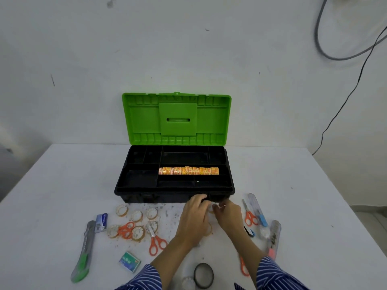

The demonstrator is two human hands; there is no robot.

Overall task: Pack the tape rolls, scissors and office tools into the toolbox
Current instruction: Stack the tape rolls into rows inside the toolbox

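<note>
From my seat, far left on the desk (52, 185) lies a green-tipped utility knife (83, 251), with a small blue box (102, 222) above it and a green staple box (129, 261) nearer me. Next come loose clear tape rolls (137, 216), one pair of orange scissors (125, 230) lying over them and a second pair (156, 241) just beside. None of this is packed. Behind, the toolbox (174, 193) stands open, its tray holding one row of orange-labelled tape rolls (188, 170); the other compartments look bare. At the box's front edge my left hand (193, 216) curls over a clear roll and my right hand (228, 214) pinches at it; exact finger contact I cannot tell. Right of them wait more scissors (250, 215), a blue-ended cutter (258, 210) and a pink-ended cutter (274, 237). A dark tape roll (203, 275) sits near me. I judge most packing remains.
</note>
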